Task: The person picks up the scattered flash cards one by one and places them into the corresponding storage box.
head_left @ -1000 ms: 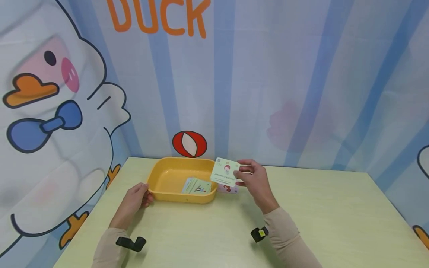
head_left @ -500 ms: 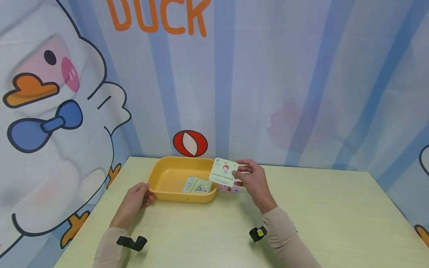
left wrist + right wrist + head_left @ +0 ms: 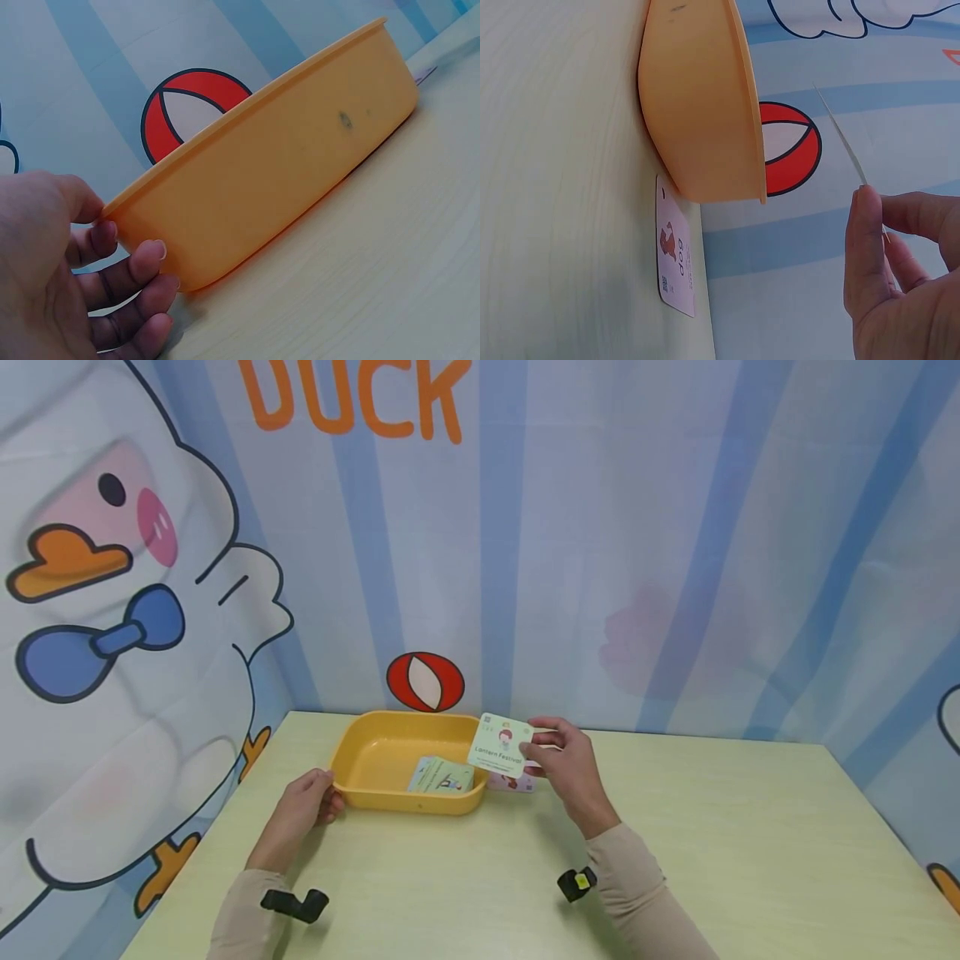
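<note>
A yellow plastic tray (image 3: pixel 412 803) stands near the back of the table. My left hand (image 3: pixel 300 810) grips its front left corner, thumb at the rim and index finger just beneath it in the left wrist view. My right hand (image 3: pixel 570 768) pinches a pale green card (image 3: pixel 495 764) printed "Lantern Festival" by its right edge. The card is held up over the tray's right end and turns edge-on in the right wrist view. Inside the tray lie green cards (image 3: pixel 442 777), overlapping each other. A pink "dog" card (image 3: pixel 676 255) lies on the table beside the tray's right end.
The pale wooden table (image 3: pixel 712 843) runs back to a fabric backdrop (image 3: pixel 570 527) with blue stripes, a duck and a red ball print. Black camera mounts sit on both wrists.
Over the last second the held card and my right hand shift very slightly left. My left hand keeps its place on the tray.
</note>
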Demonstrator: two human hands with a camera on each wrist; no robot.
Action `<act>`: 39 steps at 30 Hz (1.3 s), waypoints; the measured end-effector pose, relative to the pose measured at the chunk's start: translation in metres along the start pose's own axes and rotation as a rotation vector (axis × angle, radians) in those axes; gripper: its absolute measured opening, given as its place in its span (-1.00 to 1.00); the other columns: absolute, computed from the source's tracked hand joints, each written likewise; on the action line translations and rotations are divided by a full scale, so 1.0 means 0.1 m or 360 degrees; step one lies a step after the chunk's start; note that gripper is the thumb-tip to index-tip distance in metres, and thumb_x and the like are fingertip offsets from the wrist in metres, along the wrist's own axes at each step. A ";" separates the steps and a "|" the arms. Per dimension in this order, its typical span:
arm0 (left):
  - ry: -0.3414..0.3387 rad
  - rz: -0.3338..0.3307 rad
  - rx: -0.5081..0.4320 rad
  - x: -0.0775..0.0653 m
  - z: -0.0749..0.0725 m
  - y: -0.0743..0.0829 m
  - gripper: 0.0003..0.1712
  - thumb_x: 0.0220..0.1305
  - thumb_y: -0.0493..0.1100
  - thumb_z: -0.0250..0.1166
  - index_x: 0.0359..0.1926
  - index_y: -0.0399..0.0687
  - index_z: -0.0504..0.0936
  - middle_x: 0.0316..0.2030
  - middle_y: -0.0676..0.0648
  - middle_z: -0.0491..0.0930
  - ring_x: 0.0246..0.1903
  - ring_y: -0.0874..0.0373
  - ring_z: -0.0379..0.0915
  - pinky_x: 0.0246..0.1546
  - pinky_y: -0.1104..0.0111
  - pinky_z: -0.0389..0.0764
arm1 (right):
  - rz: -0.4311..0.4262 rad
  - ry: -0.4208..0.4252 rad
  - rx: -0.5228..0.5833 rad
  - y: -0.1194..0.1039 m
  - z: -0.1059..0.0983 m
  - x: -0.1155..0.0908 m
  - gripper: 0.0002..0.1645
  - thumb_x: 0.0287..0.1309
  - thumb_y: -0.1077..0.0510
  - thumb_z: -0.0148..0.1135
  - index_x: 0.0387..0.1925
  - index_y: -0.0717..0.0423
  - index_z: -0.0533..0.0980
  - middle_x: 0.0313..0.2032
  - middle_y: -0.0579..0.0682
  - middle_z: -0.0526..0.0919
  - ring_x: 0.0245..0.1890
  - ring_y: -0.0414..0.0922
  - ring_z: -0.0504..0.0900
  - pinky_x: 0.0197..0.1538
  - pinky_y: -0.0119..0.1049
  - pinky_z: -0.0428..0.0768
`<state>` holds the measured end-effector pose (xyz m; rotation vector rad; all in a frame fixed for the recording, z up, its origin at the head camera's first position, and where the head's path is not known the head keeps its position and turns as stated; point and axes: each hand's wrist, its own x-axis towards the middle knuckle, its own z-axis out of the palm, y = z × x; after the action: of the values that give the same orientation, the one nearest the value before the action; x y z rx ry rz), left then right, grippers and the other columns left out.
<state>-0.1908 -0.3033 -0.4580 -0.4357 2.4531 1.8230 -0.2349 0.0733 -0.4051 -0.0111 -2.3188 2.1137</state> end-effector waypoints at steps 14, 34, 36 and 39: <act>0.0008 0.0000 0.0009 0.00 0.00 0.00 -0.62 0.62 0.04 -0.09 -0.16 -0.17 0.45 -0.37 -0.02 0.55 -0.33 0.12 0.46 -0.28 0.41 0.56 | 0.0023 -0.0019 0.0002 0.02 0.05 0.02 -0.51 0.21 0.27 0.39 0.17 0.04 0.54 -0.08 0.13 0.60 -0.16 0.03 0.64 -0.15 -0.23 0.72; 0.0001 0.0033 -0.0005 0.00 0.00 -0.01 -0.62 0.62 0.03 -0.09 -0.16 -0.18 0.45 -0.37 -0.02 0.55 -0.33 0.12 0.46 -0.28 0.41 0.55 | 0.0004 -0.0036 0.0006 0.05 0.18 0.07 -0.53 0.18 0.28 0.42 0.14 0.03 0.58 -0.13 0.12 0.60 -0.23 -0.02 0.62 -0.08 -0.08 0.72; 0.0001 0.0041 -0.0008 0.00 0.00 -0.01 -0.63 0.62 0.02 -0.08 -0.17 -0.18 0.45 -0.37 -0.02 0.55 -0.34 0.12 0.46 -0.29 0.40 0.55 | -0.0003 -0.0044 -0.0002 0.06 0.20 0.08 -0.52 0.18 0.28 0.42 0.14 0.03 0.58 -0.14 0.12 0.60 -0.23 -0.02 0.62 -0.05 -0.03 0.71; 0.0001 0.0037 -0.0009 0.00 -0.01 -0.01 -0.63 0.62 0.02 -0.08 -0.17 -0.18 0.45 -0.37 -0.02 0.54 -0.34 0.12 0.45 -0.29 0.40 0.55 | -0.0002 -0.0051 -0.0014 0.05 0.22 0.08 -0.52 0.18 0.27 0.42 0.14 0.02 0.58 -0.14 0.12 0.60 -0.23 0.00 0.63 -0.03 0.00 0.70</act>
<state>-0.1906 -0.3040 -0.4587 -0.4103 2.4645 1.8393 -0.2426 0.0516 -0.4122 0.0238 -2.3449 2.1187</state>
